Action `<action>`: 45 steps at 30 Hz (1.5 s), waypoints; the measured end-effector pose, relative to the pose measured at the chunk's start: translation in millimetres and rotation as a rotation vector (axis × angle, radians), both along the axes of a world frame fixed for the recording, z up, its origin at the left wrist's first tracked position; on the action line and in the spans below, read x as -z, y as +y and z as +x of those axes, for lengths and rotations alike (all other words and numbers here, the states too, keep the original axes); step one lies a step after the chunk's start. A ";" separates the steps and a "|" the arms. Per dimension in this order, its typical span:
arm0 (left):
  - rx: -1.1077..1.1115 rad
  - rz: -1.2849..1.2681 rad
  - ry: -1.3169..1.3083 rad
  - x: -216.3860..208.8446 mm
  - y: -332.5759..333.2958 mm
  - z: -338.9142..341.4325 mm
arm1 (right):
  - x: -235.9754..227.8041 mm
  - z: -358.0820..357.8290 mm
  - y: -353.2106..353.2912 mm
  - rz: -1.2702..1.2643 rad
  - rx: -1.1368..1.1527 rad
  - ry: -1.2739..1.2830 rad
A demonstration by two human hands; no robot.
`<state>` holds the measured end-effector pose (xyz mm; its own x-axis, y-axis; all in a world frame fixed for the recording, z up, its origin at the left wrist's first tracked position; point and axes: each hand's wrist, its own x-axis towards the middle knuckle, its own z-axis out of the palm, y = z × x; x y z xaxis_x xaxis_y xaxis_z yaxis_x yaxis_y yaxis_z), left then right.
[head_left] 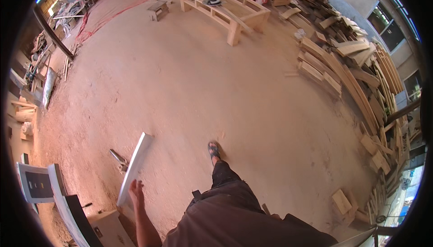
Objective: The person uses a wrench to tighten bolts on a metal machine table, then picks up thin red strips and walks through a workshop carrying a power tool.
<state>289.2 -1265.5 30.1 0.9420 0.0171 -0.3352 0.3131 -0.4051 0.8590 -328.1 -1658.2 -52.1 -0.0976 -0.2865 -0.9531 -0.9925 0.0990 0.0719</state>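
My left hand hangs at the lower left, fingers loosely bent and apart, with nothing visible in it. Close beside it in the picture runs a long pale straight-edged bar or panel; whether the hand touches it I cannot tell. Left of that bar is a dark grey cylindrical part. My right hand does not show. A small brownish shape stands by the dark clothing at my right side, too little seen to name.
Machinery with a dark panel stands at the lower left. A wooden frame with a dark round object is ahead, beside a low stool. Stacked planks line the right. A dark post leans at the left.
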 end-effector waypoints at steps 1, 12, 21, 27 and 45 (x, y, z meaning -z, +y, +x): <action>-0.039 -0.017 -0.014 -0.5 -7.3 19.0 | 11.0 45.9 -39.6 -0.041 0.027 0.001; 0.245 0.528 0.435 74.5 -23.0 31.1 | -45.0 670.4 -435.5 -0.668 -0.137 -0.722; 0.213 0.119 0.602 101.8 -110.3 346.0 | -27.9 917.3 -486.2 -0.517 -0.419 -0.549; 0.185 0.292 -0.039 11.9 -247.1 713.7 | -10.6 883.2 -436.0 -0.052 0.049 -0.465; 0.186 0.760 0.644 54.6 -226.9 937.2 | -52.7 1912.1 -603.4 -0.510 -0.431 -0.709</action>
